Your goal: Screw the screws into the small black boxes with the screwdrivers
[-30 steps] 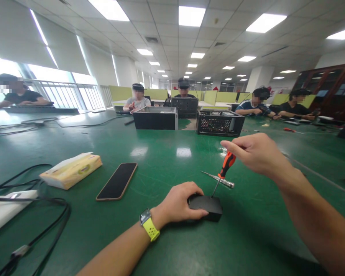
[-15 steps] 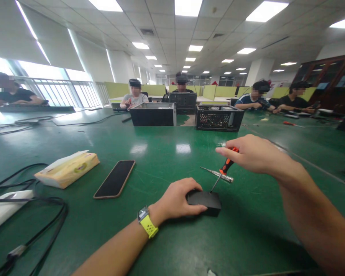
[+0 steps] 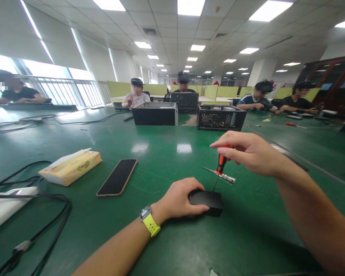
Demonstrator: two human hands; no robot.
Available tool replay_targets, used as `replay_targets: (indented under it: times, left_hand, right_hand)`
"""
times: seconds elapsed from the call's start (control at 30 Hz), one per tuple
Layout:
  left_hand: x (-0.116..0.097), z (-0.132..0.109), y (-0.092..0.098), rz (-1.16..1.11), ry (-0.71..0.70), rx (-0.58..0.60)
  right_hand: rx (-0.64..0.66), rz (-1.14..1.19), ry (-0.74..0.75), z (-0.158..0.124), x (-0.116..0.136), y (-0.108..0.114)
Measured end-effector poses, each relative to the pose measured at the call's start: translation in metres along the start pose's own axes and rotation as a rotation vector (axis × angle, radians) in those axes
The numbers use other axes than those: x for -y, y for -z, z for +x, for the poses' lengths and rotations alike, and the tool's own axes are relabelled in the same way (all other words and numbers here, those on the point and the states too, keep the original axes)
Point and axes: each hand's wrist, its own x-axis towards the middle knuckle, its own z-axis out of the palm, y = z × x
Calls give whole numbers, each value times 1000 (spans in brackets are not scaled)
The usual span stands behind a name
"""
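I hold the black box (image 3: 209, 199) on the tabletop (image 3: 166, 153) with my left hand (image 3: 179, 197); my right hand (image 3: 251, 153) grips the screwdriver (image 3: 221, 164), tip at the box's far edge.

Lit by bright lamps (image 3: 191, 7) in a pale ceiling (image 3: 163, 34) across the top. Bordered at upper left by windows (image 3: 46, 69), blinds (image 3: 57, 34) and a railing (image 3: 66, 90). Divided at upper centre by yellow-green partitions (image 3: 228, 92); furnished at upper right with a brown cabinet (image 3: 339, 76).
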Motion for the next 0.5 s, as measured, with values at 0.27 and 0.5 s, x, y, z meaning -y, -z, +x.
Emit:
replay_targets:
  times: [0.27, 0.5]
  left_hand:
    - [2, -1, -1, 3, 2, 1]
    - [2, -1, -1, 10, -7, 0]
  right_hand:
    - [-150, 123, -158, 0, 3, -6]
    - [-122, -12, -158, 1, 12, 1]
